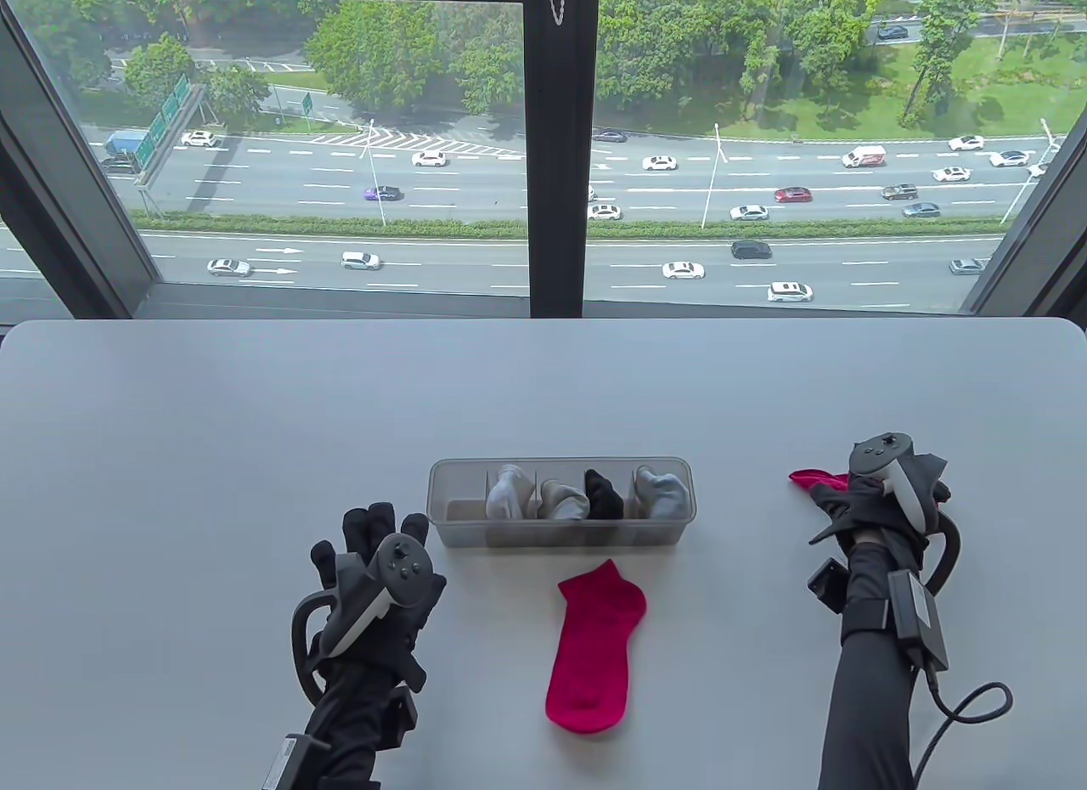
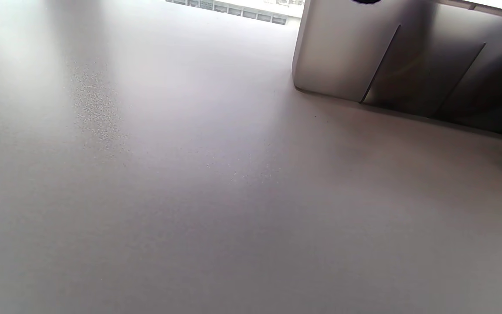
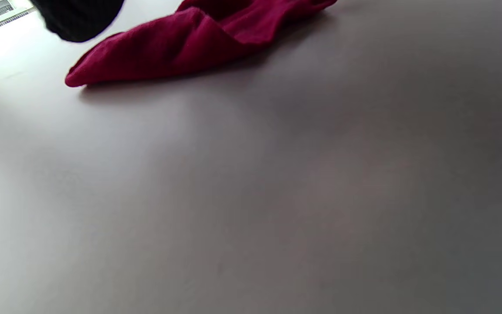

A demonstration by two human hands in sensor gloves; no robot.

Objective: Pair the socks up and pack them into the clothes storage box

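A clear storage box with dividers sits on the grey table and serves as the landmark. Its compartments hold, from the left end, one bare compartment, then a white sock bundle, a pale grey bundle, a black bundle and a light blue-grey bundle. Just in front of the box, apart from its near wall, a pink sock lies flat, cuff toward the box and toe toward the person.

The left hand hovers or rests just left of the box's near left corner, fingers straight and relaxed, holding nothing; nothing lies between it and the box. The right hand is well to the right of the box, over a second pink sock that lies crumpled on the table. In the right wrist view a gloved fingertip sits at that sock's edge; I cannot tell whether the fingers grasp it, since the tracker hides them from above.

Behind the table, a window overlooks a highway with cars.
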